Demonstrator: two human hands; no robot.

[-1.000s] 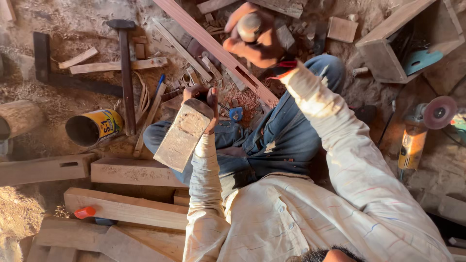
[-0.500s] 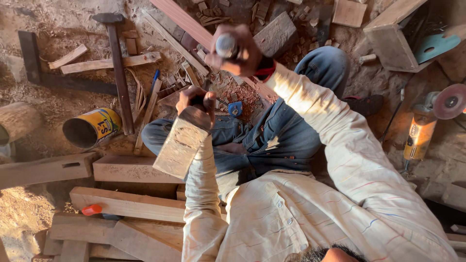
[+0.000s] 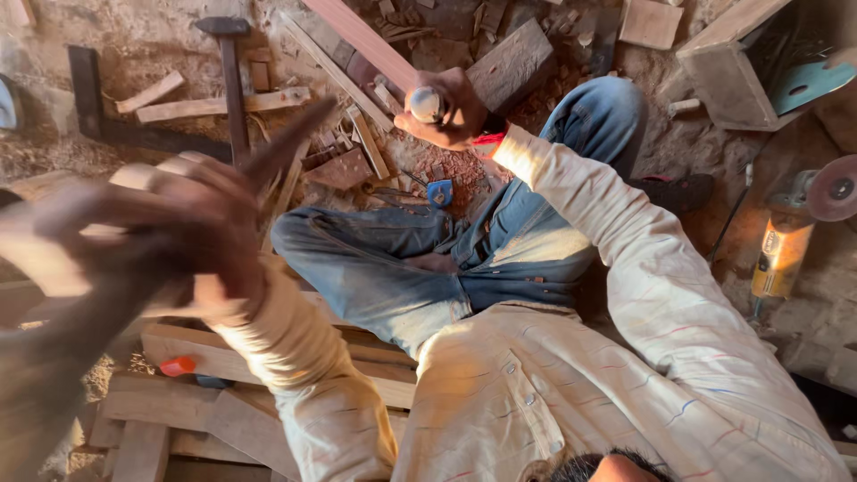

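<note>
My left hand (image 3: 183,236) is raised close to the camera and heavily blurred. It is closed around a pale wooden block (image 3: 40,259), whose smeared shape runs off to the left; a dark thin edge (image 3: 286,147) sticks up from the grip. My right hand (image 3: 451,107) is stretched out above my knees and is closed on a tool with a rounded pale handle end (image 3: 427,104). The rest of that tool is hidden in the fist. My legs in blue jeans (image 3: 402,250) lie folded below both hands.
A hammer (image 3: 228,80) lies on the dusty floor among wood offcuts. A long reddish batten (image 3: 361,40) and a grey block (image 3: 511,61) lie beyond my right hand. An angle grinder (image 3: 790,236) rests at right, near a wooden box (image 3: 728,76). Planks (image 3: 268,357) and a red marker (image 3: 178,366) lie at left.
My left hand has swung the block up and to the left, close to the camera, and now covers the tin can. My right hand has come slightly down toward my knees.
</note>
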